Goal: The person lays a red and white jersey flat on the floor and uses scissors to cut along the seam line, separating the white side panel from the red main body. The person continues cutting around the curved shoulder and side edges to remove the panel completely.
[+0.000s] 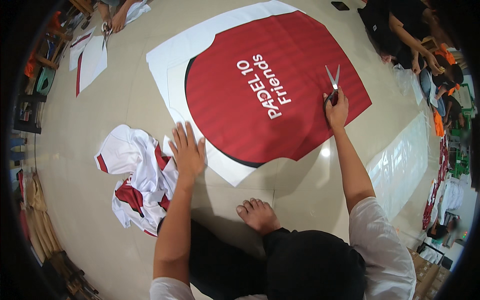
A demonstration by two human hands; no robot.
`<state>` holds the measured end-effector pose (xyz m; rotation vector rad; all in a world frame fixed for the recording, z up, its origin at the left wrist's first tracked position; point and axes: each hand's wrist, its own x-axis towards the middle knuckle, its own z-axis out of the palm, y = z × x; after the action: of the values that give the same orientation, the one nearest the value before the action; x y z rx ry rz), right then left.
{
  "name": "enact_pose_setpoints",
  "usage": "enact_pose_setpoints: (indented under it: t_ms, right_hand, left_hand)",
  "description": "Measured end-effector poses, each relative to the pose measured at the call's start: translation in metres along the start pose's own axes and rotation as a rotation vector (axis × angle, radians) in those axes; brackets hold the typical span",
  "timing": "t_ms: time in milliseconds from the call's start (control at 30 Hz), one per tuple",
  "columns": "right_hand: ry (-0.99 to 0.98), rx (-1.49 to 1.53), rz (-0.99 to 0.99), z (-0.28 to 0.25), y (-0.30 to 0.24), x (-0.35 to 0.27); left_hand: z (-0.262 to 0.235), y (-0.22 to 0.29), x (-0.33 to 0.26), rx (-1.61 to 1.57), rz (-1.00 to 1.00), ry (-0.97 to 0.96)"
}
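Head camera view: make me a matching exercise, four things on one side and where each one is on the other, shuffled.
Things:
1. scissors
2. left hand
3. crumpled pile of cut pieces
4. bare foot

Places:
A. flat on the sheet's white edge
B. on bare floor below the sheet
C. in the right hand, blades open over the red print
D. on the floor left of the sheet

Pairs: 1-C, 2-A, 3-D, 4-B

Large printed sheet (260, 95) lies on the floor (100, 125) ahead of both hands. Left hand (188, 152) rests on its near-left edge; crumpled scraps (137, 180) lie just left of it. Scissors (332, 80) in right hand (336, 109), over the sheet's right part.
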<state>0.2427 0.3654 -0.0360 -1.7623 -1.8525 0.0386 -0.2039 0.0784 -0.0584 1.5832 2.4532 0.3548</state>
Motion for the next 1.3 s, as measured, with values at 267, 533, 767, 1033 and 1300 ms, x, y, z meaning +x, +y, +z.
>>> enact_pose_setpoints:
  t_ms: [267, 533, 767, 1033, 1300]
  right_hand:
    - [-0.008, 0.147, -0.258, 0.037, -0.003, 0.064]
    - [0.022, 0.108, -0.219, 0.032, -0.007, 0.118]
    - [0.094, 0.170, -0.099, 0.043, -0.023, 0.094]
    - [0.117, 0.058, -0.073, 0.059, 0.002, 0.097]
    - [0.049, 0.106, -0.208, 0.128, -0.062, 0.174]
  left_hand:
    - [-0.001, 0.088, -0.129, -0.007, -0.141, -0.159]
    - [-0.044, 0.134, -0.080, -0.209, 0.041, -0.107]
    - [-0.031, 0.052, 0.147, -0.177, 0.296, 0.098]
    - [0.008, -0.004, 0.259, 0.077, 0.123, 0.083]
    - [-0.016, -0.090, 0.348, 0.184, 0.019, 0.140]
